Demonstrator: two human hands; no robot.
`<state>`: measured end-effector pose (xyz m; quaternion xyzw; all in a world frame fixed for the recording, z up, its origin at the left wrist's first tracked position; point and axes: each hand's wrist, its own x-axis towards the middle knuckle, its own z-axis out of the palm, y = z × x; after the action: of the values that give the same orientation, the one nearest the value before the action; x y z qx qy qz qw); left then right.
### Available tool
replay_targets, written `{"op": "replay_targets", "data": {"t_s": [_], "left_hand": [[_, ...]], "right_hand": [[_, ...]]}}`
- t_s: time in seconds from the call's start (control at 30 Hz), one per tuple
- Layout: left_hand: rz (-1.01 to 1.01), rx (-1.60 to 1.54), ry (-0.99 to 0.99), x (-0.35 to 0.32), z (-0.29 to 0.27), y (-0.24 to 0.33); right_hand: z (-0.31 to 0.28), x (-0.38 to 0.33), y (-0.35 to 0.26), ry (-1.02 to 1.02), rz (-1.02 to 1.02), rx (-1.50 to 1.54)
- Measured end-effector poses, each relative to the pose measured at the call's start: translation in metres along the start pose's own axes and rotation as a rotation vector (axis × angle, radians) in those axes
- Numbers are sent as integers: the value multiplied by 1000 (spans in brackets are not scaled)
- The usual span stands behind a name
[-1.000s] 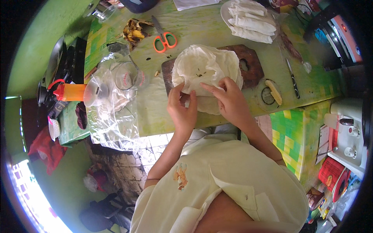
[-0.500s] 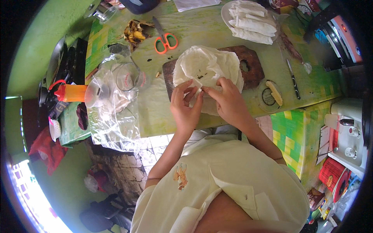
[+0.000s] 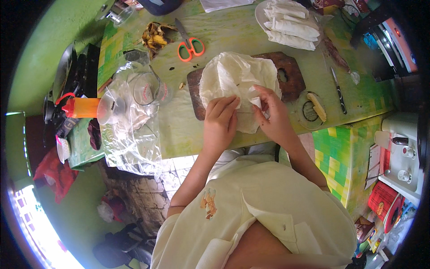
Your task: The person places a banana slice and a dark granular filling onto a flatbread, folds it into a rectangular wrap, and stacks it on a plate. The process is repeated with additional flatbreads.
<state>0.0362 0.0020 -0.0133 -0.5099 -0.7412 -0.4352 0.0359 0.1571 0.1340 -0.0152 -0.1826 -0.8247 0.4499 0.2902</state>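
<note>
A stack of thin, whitish round spring roll wrappers (image 3: 244, 69) lies rumpled over a dark wooden cutting board (image 3: 293, 78). My left hand (image 3: 219, 119) rests at the near left part of the sheets, its fingers bent together and pinching the wrapper near their tips. On the right, my right hand (image 3: 273, 112) pinches a small lifted flap of wrapper (image 3: 255, 97) between thumb and fingers. A tiny dark speck shows on the sheet beyond my fingertips. What lies under my left fingers is hidden.
Right of the board are a round clear lid (image 3: 309, 112) with a banana piece (image 3: 317, 106) and a knife (image 3: 338, 91). White rolls (image 3: 293, 27) lie on a plate at far right. Orange-handled scissors (image 3: 191, 48), banana peel (image 3: 156, 38), clear plastic (image 3: 134, 143) and an orange bottle (image 3: 83, 107) are leftward.
My hands have moved apart, the right one rightward with a wrapper flap raised in it. My left fingers have come closer together. Most dark bits on the sheet are out of sight.
</note>
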Motion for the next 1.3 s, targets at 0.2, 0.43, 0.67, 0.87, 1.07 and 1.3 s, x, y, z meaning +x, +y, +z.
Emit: {"op": "replay_targets", "data": {"t_s": [0.2, 0.43, 0.67, 0.87, 1.07, 1.3], "left_hand": [[25, -6, -15, -1, 2, -2], [19, 16, -45, -3, 3, -1], [19, -10, -65, -1, 1, 1], [-19, -21, -8, -1, 1, 6], [-12, -52, -21, -4, 1, -9], [143, 0, -98, 3, -12, -11]], "right_hand": [[13, -15, 6, 399, 150, 191], [13, -3, -9, 202, 38, -97], [15, 3, 4, 36, -116, -47], [9, 0, 5, -4, -190, -54], [3, 3, 3, -131, -362, -327], [1, 2, 10, -178, -418, -411]]}}
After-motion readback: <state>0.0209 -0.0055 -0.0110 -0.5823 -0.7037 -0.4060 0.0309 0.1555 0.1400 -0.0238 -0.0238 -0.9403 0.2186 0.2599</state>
